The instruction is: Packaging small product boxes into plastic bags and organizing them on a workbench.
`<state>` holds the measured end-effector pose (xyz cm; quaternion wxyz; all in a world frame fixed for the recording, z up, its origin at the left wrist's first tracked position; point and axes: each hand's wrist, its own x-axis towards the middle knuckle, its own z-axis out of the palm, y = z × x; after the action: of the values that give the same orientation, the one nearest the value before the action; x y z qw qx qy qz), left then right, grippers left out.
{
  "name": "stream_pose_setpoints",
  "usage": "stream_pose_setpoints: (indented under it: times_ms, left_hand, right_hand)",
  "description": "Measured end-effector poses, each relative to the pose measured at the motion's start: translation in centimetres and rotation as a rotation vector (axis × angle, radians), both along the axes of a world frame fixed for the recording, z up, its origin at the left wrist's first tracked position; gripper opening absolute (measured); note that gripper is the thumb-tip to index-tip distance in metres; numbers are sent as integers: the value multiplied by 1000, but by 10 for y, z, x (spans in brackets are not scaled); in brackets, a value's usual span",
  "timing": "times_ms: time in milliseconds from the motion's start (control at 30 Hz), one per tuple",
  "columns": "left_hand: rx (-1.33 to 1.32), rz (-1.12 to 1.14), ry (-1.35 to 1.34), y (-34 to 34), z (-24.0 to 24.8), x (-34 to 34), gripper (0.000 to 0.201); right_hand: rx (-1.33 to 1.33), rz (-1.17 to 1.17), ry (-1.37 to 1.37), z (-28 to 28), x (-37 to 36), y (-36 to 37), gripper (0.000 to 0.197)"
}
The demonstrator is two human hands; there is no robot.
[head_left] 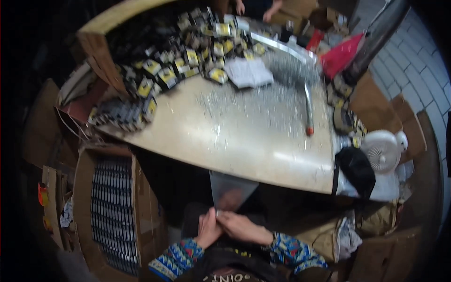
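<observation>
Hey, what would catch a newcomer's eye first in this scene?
Probably the heap of yellow-and-black packets piled across the far left of the pale table. Next, the clear plastic bag that the left hand and right hand hold together at the near edge, and the cardboard box of stacked dark packs at lower left.

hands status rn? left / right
Left hand: closed, pinching the clear plastic bag at its lower edge.
Right hand: closed on the same bag.

Clear plastic bag (231, 189), upright, below table edge.
</observation>
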<state>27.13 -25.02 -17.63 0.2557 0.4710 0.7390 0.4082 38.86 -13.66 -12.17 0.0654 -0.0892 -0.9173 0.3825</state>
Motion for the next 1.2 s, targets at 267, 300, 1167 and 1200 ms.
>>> stream_pose_setpoints:
  times_ms: [267, 300, 1167, 1200]
  left_hand:
    - [-7, -55, 36, -23, 36, -7, 77]
    - [57, -90, 56, -16, 42, -7, 80]
    - [253, 55, 57, 60, 93, -14, 71]
    - [246, 80, 48, 62, 100, -15, 72]
  right_hand:
    - [-164, -83, -160, 34, -1, 18, 27]
    - [-208, -59, -215, 30, -2, 20, 23]
    - [-147, -452, 360, 62, -22, 65, 14]
    - [-244, -530, 361, 66, -22, 67, 14]
